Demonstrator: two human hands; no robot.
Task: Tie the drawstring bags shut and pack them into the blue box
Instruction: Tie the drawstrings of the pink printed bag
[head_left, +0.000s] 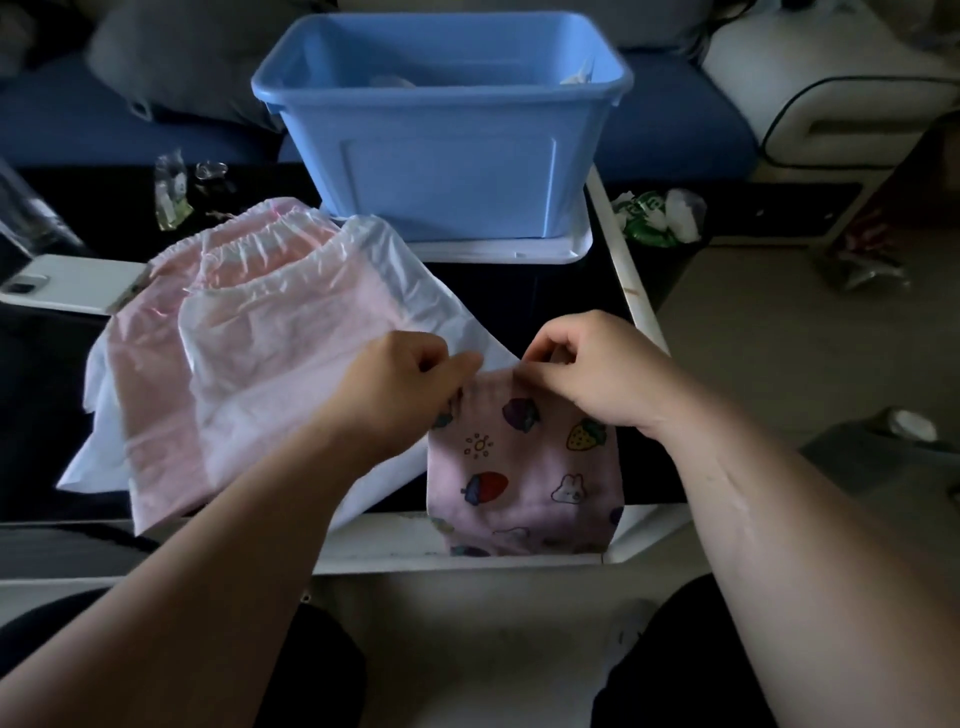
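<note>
Head view: both hands pinch the gathered top of the printed bag (524, 467), just in front of the blue box (441, 124). Left hand (400, 384) and right hand (587, 369) closed on the bag's mouth; cord not visible. Pile of pink and white bags (249, 332) left-front of box, still open. Something pale inside box, unclear. Most tying and packing looks left.
</note>
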